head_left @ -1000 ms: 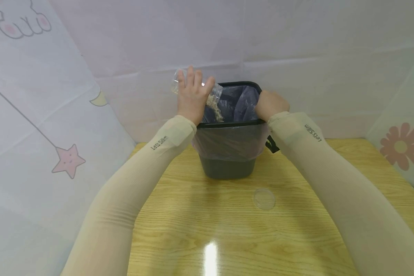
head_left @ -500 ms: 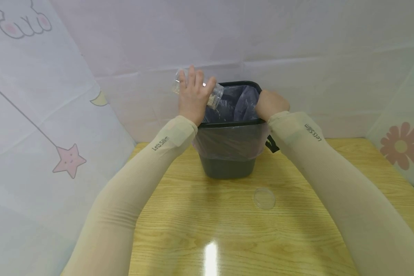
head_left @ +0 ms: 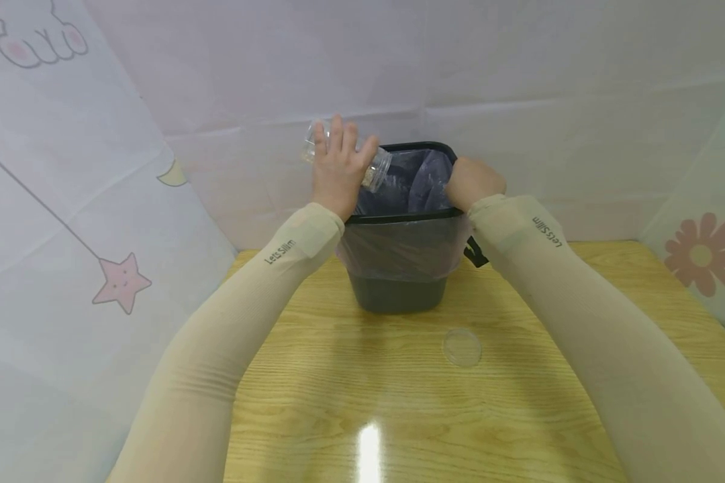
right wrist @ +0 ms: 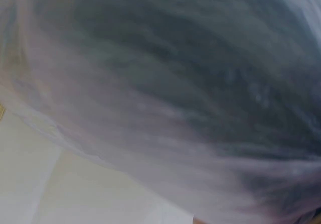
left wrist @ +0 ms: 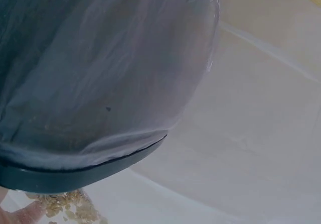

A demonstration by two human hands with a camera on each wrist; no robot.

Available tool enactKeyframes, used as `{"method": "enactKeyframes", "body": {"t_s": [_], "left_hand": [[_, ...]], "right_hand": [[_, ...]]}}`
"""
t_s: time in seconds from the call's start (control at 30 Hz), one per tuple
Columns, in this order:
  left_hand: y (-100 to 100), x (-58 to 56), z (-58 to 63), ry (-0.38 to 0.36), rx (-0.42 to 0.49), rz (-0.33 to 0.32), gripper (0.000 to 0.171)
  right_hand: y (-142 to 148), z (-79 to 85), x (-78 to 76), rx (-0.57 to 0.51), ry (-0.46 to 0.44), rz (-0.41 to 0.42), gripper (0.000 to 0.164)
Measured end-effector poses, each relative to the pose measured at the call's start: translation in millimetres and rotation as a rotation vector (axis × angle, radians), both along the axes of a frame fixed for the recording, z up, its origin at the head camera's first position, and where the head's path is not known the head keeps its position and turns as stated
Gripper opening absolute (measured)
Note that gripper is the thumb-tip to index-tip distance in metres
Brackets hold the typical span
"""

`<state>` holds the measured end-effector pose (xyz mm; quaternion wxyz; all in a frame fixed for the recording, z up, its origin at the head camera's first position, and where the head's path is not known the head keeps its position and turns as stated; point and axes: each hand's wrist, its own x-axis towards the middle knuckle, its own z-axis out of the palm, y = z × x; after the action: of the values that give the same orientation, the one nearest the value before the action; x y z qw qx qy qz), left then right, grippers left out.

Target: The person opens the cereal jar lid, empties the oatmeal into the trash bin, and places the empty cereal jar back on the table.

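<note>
My left hand [head_left: 340,168] grips a clear plastic jar [head_left: 378,168] from the near side, above the left rim of a dark trash bin [head_left: 399,294]. Tilted down to the right, the jar has its mouth over the bin's opening. Pale flakes [left wrist: 70,208] show through its wall in the left wrist view. A thin translucent bag [head_left: 407,249] lines the bin and folds over its rim. At the right rim, my right hand [head_left: 476,182] holds the bin's edge with fingers curled over; the fingertips are hidden. In the right wrist view the bag-covered bin side fills most of the frame.
A clear round lid [head_left: 462,347] lies flat on the wooden table [head_left: 314,402], in front of the bin. A black handle piece [head_left: 476,253] sticks out at the bin's right. Printed cloth walls [head_left: 248,67] enclose the table at back and sides.
A second ago a stream of flakes was falling from the jar's mouth into the bin; no falling flakes show now. The jar has shifted only slightly. The right hand has stayed put.
</note>
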<state>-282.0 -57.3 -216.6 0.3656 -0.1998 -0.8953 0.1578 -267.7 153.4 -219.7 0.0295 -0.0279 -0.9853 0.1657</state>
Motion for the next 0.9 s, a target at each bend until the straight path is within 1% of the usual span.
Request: {"method": "enactKeyframes", "body": {"t_s": [0.23,0.43,0.67,0.9], "left_hand": [[-0.5,-0.8,-1.0,-0.004,-0.004,-0.015,0.055],[-0.8,-1.9,-1.6,0.016,-0.002,-0.037,0.052],[-1.3,-2.0,-0.5,0.016,-0.013,-0.033,0.054],[-1.6,-2.4,0.8,0.032,-0.024,-0.039,0.054]], "right_hand": [[1.5,-1.3,-0.4,0.01,0.011,0.009,0.027],[2.0,-1.5,0.3,0.012,0.011,0.007,0.026],[2.3,-2.3,0.0,0.018,0.007,0.014,0.026],[0.9,-2.2,-0.3,0.015,0.005,0.011,0.027]]}}
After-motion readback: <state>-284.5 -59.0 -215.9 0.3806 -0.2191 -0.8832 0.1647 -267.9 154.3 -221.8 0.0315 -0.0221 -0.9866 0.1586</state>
